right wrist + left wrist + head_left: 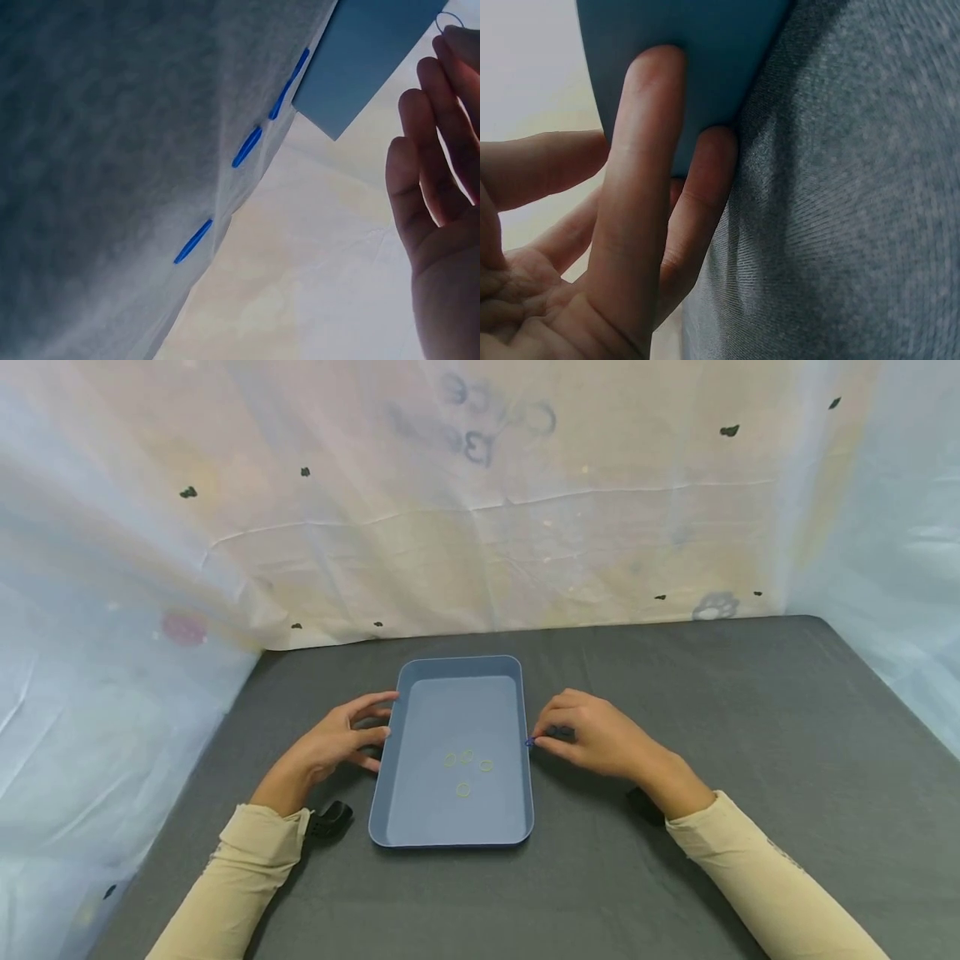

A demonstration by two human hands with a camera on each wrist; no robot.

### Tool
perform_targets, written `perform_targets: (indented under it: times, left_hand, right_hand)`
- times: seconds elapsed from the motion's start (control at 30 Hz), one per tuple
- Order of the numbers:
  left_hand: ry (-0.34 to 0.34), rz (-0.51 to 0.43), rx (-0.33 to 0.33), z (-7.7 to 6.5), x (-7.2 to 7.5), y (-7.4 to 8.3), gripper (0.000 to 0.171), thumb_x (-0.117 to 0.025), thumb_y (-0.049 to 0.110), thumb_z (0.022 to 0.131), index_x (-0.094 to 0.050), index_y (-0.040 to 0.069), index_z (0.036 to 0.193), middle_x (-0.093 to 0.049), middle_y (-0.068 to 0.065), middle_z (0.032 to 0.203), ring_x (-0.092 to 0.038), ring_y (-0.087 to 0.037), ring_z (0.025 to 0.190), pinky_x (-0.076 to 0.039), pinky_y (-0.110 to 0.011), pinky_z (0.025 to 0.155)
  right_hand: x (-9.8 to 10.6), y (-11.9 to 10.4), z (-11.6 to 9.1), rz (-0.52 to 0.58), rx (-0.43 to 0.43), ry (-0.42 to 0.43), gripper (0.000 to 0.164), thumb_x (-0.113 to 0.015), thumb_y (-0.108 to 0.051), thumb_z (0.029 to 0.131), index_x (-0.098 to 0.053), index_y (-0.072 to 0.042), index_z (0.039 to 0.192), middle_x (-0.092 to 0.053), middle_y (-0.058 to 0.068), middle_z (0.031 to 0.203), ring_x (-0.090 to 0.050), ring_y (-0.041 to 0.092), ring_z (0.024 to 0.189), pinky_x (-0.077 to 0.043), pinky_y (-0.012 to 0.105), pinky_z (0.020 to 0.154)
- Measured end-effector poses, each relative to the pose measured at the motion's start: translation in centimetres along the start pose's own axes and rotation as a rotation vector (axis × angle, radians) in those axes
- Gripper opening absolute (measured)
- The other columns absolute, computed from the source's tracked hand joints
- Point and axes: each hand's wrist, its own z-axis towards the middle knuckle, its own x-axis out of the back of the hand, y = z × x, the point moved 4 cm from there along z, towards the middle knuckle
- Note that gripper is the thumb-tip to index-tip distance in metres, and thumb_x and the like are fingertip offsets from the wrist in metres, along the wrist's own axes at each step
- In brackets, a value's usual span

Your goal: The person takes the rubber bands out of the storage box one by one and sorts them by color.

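A shallow blue-grey tray (465, 710) lies on the dark cloth, with several thin yellow rubber bands (463, 790) inside, towards its near half. Along the tray's left side, my left hand (337, 739) rests with its fingers spread; in the left wrist view its fingertips touch the outer wall (705, 60). My right hand (600, 735) is just beyond the tray's right rim, pinching a small blue rubber band (529, 742) between thumb and index finger. In the right wrist view that loop stands up from the fingertips, and three blue rubber bands (193, 241) lie on the cloth.
A dark grey cloth (720, 735) covers the table. Pale patterned sheeting (487, 560) hangs behind it and at both sides. Black straps (330, 820) show at both wrists.
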Motion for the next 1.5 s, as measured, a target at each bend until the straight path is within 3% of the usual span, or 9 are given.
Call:
perform_targets:
  times: [0.27,0.53,0.83,1.5]
  left_hand:
    - [0.009,0.016,0.015,0.2,0.1,-0.1,0.065,-0.057,0.013,0.102,-0.027,0.019,0.159,-0.024,-0.026,0.159,-0.061,-0.035,0.116,-0.064,-0.044,0.077]
    - [0.013,0.006,0.011,0.0,0.2,-0.3,0.065,-0.057,0.011,0.102,-0.027,0.019,0.159,-0.024,-0.026,0.159,-0.066,-0.028,0.106,-0.064,-0.044,0.076]
    - [0.019,0.002,0.005,-0.1,0.2,-0.3,0.064,-0.058,0.012,0.101,-0.028,0.017,0.158,-0.024,-0.026,0.159,-0.063,-0.035,0.114,-0.064,-0.045,0.077]
    - [0.033,-0.001,0.021,0.1,0.0,-0.5,0.062,-0.057,0.010,0.101,-0.031,0.019,0.157,-0.027,-0.025,0.158,-0.066,-0.028,0.107,-0.064,-0.046,0.076]
  right_hand:
    - [0.4,0.3,-0.8,-0.002,-0.021,0.020,0.004,-0.077,-0.021,0.088,-0.076,-0.023,0.091,-0.068,-0.011,0.096,-0.061,0.008,0.093,-0.057,0.032,0.080]
    - [0.4,0.5,-1.2,0.008,-0.048,0.004,0.005,-0.077,-0.023,0.088,-0.076,-0.025,0.092,-0.067,-0.012,0.097,-0.061,0.007,0.094,-0.056,0.032,0.080]
    - [1.2,1.3,-1.8,-0.028,-0.054,0.010,0.004,-0.076,-0.023,0.089,-0.076,-0.023,0.093,-0.067,-0.010,0.097,-0.061,0.009,0.094,-0.056,0.034,0.080]
    - [3.3,3.1,-2.7,-0.107,-0.110,-0.034,0.005,-0.079,-0.021,0.086,-0.079,-0.022,0.090,-0.069,-0.009,0.094,-0.062,0.012,0.090,-0.056,0.038,0.079]
